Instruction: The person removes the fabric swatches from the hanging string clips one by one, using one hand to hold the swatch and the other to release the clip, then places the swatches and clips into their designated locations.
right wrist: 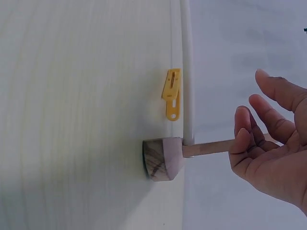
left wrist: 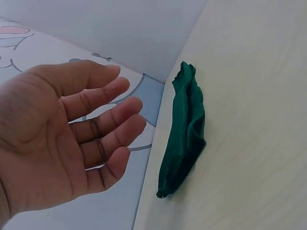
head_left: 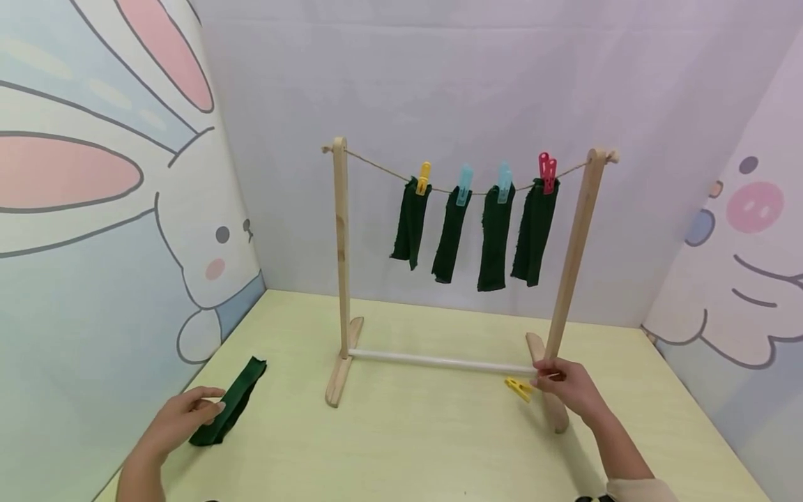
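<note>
Green cloth strip [head_left: 241, 399] is on the table [head_left: 408, 432], left of the wooden rack [head_left: 574, 251] and well apart from its left foot [head_left: 337, 387]. Loosely folded, no pin on it, so I read it as held down by its own weight only. My left hand [head_left: 180, 420] is beside it: fingers relaxed, nothing in them. Left wrist view shows a gap between fingertips and cloth, so no grip.

My right hand [head_left: 572, 392] is by the rack's right foot [head_left: 555, 413]. Fingers loosely bent, holding nothing. It overlaps the base of the right post [head_left: 583, 209] in the head view; can't tell if it touches. A loose yellow clothespin [head_left: 518, 388] lies just inside the right foot, on my side of the crossbar [head_left: 433, 360]. Small and low, so I'd say fingertips suit it better than a full fist.

Up on the rack: four dark green strips [head_left: 495, 240] on the line [head_left: 378, 166], each pinned near its top so the rest drops free. Left to right: yellow pin [head_left: 424, 178], two light blue pins [head_left: 464, 185], red pin [head_left: 548, 178]. Line sags between the posts, probably load. End knots [head_left: 613, 157] sit outside the posts, presumably to stop pull-through. Feet run crosswise to the crossbar, likely against tipping.
</note>
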Demonstrator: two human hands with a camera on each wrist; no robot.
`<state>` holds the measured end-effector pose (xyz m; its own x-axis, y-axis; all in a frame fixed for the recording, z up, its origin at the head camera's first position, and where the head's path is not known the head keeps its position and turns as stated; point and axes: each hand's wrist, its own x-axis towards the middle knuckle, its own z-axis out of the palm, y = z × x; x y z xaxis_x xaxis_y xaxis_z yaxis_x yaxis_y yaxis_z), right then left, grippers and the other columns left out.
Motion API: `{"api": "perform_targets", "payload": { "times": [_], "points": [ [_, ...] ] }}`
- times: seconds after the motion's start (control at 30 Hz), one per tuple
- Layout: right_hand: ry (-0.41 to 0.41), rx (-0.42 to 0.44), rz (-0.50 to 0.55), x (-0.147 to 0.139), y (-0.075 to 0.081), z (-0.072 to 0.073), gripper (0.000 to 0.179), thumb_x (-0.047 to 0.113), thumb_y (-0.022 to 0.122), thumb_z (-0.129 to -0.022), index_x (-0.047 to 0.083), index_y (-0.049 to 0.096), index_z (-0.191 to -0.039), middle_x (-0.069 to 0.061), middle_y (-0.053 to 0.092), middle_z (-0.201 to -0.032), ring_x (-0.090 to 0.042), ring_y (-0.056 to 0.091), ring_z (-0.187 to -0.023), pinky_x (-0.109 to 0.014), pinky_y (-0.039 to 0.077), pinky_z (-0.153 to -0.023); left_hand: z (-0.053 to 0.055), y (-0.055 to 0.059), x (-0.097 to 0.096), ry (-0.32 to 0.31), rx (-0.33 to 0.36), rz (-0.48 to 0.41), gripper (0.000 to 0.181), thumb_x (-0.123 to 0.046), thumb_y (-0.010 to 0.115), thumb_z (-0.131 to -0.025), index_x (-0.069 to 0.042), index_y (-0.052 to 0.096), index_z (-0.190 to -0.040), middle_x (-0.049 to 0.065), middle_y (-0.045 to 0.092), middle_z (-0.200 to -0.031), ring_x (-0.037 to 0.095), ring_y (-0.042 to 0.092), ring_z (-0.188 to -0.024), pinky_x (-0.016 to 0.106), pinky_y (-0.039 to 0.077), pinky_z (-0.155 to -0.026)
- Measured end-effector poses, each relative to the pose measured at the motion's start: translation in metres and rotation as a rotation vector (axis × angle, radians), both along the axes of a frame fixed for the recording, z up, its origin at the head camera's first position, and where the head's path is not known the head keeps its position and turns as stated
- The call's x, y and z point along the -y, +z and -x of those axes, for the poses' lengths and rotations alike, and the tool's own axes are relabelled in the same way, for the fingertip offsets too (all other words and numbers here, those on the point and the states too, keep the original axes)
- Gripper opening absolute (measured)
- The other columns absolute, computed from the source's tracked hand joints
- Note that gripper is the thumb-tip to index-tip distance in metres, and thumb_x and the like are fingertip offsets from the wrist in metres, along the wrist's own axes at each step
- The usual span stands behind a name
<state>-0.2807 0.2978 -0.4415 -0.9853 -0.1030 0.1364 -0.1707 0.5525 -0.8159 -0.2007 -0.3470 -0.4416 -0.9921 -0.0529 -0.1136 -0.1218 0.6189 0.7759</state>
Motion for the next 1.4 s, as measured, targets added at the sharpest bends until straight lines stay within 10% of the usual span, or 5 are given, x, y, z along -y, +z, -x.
{"api": "perform_targets", "payload": {
  "times": [0.83, 1.4],
  "points": [
    [0.102, -0.154, -0.063, 0.017, 0.058, 0.013, 0.039, 0.026, 0.061, -0.091, -0.002, 0.059, -0.117, -0.016, 0.062, -0.109, -0.027, 0.06, -0.095, -0.02, 0.047, -0.076, 0.032, 0.013, -0.051, 0.002, -0.285, -0.057, 0.043, -0.031, 0.058, -0.093, -0.001, 0.054, -0.124, 0.011, 0.061, -0.104, 0.022, 0.06, -0.092, 0.032, 0.048, -0.075],
    [0.163, -0.295, -0.083, 0.033, 0.111, 0.014, 0.043, 0.016, 0.066, -0.088, -0.001, 0.052, -0.125, -0.019, 0.058, -0.116, -0.033, 0.059, -0.101, -0.016, 0.045, -0.077, 0.041, 0.047, -0.096, -0.084, -0.429, -0.174, 0.037, -0.024, 0.06, -0.092, -0.004, 0.056, -0.123, 0.012, 0.06, -0.105, 0.011, 0.06, -0.088, 0.026, 0.048, -0.073]
  ]
}}
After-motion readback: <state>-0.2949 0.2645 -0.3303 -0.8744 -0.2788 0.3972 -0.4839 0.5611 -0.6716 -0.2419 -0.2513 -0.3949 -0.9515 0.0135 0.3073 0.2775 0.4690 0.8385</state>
